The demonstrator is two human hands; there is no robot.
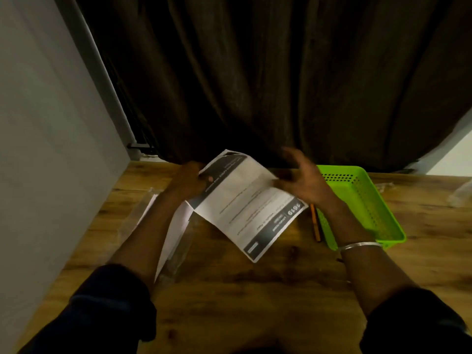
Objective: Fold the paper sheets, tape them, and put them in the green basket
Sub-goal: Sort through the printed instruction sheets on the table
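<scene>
A printed paper sheet (245, 203) with dark bands along two edges is lifted above the wooden table (255, 290), bent along its middle. My left hand (190, 180) grips its far left edge, thumb on top. My right hand (304, 180) is at the sheet's right edge with fingers spread and blurred; whether it grips the paper is unclear. The green basket (362, 200) lies on the table to the right, behind my right wrist, and looks empty. No tape is visible.
More white sheets in a clear plastic sleeve (173, 233) lie under my left forearm. An orange pencil (314, 222) lies between the sheet and the basket. A dark curtain (281, 85) hangs at the table's far edge; a grey wall (51, 149) stands on the left.
</scene>
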